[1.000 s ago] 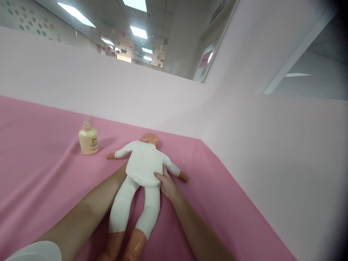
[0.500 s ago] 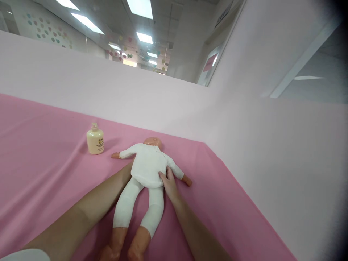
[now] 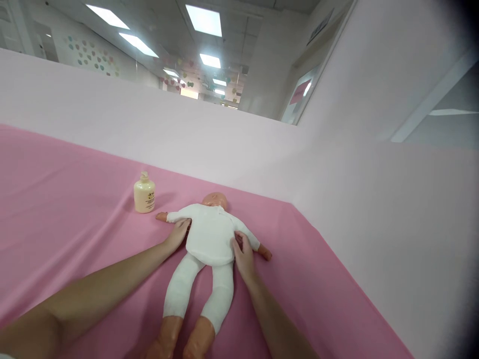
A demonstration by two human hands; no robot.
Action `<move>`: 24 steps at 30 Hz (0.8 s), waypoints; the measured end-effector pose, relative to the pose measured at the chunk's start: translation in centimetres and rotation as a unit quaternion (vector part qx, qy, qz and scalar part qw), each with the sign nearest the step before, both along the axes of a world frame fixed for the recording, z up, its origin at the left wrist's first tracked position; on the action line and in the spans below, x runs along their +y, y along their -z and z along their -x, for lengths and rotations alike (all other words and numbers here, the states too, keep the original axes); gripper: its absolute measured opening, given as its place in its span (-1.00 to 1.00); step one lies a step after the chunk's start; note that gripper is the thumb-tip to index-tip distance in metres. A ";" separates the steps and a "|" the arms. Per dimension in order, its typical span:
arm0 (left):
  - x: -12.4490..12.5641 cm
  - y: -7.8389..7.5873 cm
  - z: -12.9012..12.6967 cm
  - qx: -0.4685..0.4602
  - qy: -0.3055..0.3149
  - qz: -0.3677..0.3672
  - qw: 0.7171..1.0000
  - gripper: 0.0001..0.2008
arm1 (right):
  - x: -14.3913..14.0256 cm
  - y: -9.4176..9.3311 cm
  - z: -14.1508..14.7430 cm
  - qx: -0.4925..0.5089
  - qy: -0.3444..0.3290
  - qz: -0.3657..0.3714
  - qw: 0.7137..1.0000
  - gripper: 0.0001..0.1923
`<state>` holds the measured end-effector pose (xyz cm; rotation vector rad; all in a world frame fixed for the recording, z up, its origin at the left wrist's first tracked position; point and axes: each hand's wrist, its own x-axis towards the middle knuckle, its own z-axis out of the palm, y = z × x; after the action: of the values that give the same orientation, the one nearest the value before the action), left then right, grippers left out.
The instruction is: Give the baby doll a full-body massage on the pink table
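Note:
A baby doll (image 3: 210, 234) in a white long-sleeved top and white leggings lies on its back on the pink sheet (image 3: 93, 199), head toward the wall and arms spread. My left hand (image 3: 178, 233) rests by the side of its torso, just under the outstretched arm; the fingers reach in against the top and their tips are partly hidden. On the other side, my right hand (image 3: 244, 254) sits between the torso and the other arm, thumb and fingers apart, the thumb close to the edge of the top. Both hands look open.
A cream-coloured pump bottle (image 3: 144, 194) stands on the sheet beyond the doll's hand at the left. Behind the bed surface rises a pale wall (image 3: 187, 144) with a window above it, and another wall (image 3: 374, 214) borders the right side.
My left hand has drawn back from under the doll's torso into sight at its side. My right hand has loosened from the top's edge. The view has shifted slightly.

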<state>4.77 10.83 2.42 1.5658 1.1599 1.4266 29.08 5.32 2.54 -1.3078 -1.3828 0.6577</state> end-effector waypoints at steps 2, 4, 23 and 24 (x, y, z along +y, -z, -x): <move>0.1 -0.3 1.0 -0.006 -0.010 -0.007 1.000 -0.58 | 0.2 -0.3 -0.9 -0.017 0.020 -0.004 1.000 -0.62; 0.0 -0.7 1.5 0.009 -0.021 -0.038 0.999 -0.61 | 0.4 -0.6 -1.9 -0.018 0.036 0.016 0.999 -0.65; 3.1 -4.8 5.6 0.279 -0.047 -0.169 0.944 -0.69 | -1.0 -0.7 0.3 -0.147 -0.037 -0.135 0.979 -0.57; 3.7 -6.0 6.9 0.294 -0.094 -0.195 0.931 -0.69 | -1.1 -0.7 0.3 -0.158 -0.056 -0.125 0.978 -0.55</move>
<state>-2.15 14.48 8.39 2.3240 1.4554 1.4098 28.78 4.22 3.25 -1.1717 -1.7470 0.3430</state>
